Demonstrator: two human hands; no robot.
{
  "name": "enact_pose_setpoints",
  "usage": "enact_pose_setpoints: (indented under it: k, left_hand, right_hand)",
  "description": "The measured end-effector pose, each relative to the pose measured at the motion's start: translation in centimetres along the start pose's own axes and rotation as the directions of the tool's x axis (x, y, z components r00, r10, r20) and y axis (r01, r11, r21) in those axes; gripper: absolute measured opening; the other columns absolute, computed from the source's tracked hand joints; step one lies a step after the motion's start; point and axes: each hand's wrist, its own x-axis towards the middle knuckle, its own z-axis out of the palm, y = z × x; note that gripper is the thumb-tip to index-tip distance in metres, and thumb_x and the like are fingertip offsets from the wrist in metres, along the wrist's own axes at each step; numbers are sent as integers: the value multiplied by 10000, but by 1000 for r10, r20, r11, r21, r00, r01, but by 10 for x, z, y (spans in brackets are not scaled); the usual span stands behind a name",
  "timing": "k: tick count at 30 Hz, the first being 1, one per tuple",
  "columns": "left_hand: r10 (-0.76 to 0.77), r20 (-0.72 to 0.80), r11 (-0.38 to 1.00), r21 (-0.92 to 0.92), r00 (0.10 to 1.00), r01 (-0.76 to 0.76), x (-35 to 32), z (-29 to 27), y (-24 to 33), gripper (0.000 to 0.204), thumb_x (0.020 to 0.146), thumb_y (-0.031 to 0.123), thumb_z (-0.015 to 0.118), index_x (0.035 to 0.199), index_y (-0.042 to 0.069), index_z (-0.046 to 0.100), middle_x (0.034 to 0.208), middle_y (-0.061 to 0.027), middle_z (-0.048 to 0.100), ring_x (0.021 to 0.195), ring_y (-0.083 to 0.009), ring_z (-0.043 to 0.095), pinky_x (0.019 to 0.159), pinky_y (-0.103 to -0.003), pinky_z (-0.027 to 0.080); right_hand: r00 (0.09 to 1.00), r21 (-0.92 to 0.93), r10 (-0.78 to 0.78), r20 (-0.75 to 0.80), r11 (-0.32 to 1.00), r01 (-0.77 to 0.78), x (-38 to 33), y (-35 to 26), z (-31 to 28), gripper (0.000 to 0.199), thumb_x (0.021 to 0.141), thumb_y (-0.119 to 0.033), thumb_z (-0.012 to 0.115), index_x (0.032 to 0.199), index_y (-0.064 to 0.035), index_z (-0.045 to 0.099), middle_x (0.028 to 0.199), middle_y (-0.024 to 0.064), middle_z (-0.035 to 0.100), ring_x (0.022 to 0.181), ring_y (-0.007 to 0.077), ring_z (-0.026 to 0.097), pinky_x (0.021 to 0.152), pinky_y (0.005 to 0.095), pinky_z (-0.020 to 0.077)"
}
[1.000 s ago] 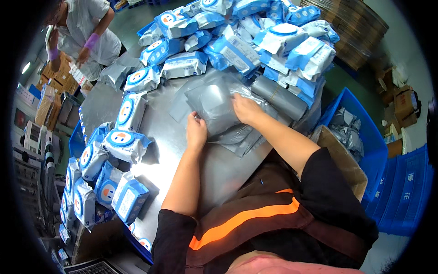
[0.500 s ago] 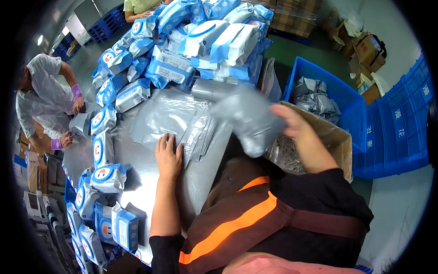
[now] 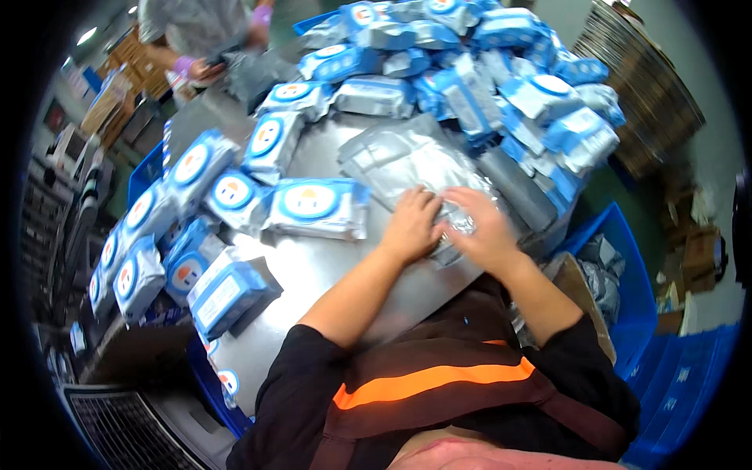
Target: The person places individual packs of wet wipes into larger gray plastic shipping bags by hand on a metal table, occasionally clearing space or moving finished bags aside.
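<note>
My left hand [image 3: 410,225] and my right hand [image 3: 483,228] rest side by side on a stack of grey plastic mailer bags [image 3: 407,160] lying on a metal table [image 3: 329,274]. Fingers of both hands pinch at the near edge of the top bag, where the plastic is crumpled. A blue-and-white wipes pack [image 3: 317,207] lies just left of my left hand. A big heap of the same packs [image 3: 486,70] rises behind the bags.
More wipes packs [image 3: 180,235] line the table's left side. A blue crate [image 3: 619,290] with filled grey bags and a cardboard box [image 3: 583,294] stand at my right. Another person [image 3: 200,35] works at the far left end. Stacked flat cartons [image 3: 642,86] stand at the far right.
My right hand, which had carried a filled grey bag out over the box at my right, has come back empty to the bag stack. Now both hands press on the top bag.
</note>
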Motion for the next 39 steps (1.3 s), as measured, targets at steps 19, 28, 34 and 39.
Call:
enact_pose_setpoints:
  k: [19,28,34,39]
  left_hand:
    - [-23,-146,976,-219,989,-10,8,-4,-15,120,779,137,700,785,24,661,847,-171,587,813,-380,577,748,-461,496]
    - [-100,-156,992,59,983,111,13,-6,-1,100,805,126,692,880,60,702,867,-127,630,848,-346,613,749,-429,516]
    - [-328,-298,941,-185,897,283,17,10,-1,122,913,142,607,959,43,661,942,-193,625,892,-408,602,777,-474,490]
    - [-243,-324,967,-159,914,200,30,8,9,98,895,116,625,956,42,644,906,-173,621,877,-391,598,773,-465,486]
  right_hand:
    - [879,-269,473,61,856,-441,75,44,-18,957,649,-339,868,1451,-26,451,1324,216,514,1208,311,547,1020,356,441]
    - [907,595,366,209,689,-415,-7,77,-60,916,648,-220,881,1433,-3,460,1343,121,519,1261,220,506,1061,357,404]
    - [949,-172,55,310,985,-1,-27,51,-66,692,660,-302,876,1293,-160,637,1350,186,522,1150,372,592,954,408,496]
    - [970,-474,192,149,875,-100,-21,39,-43,665,702,-462,814,1266,-156,639,1292,179,550,1048,385,634,881,433,528]
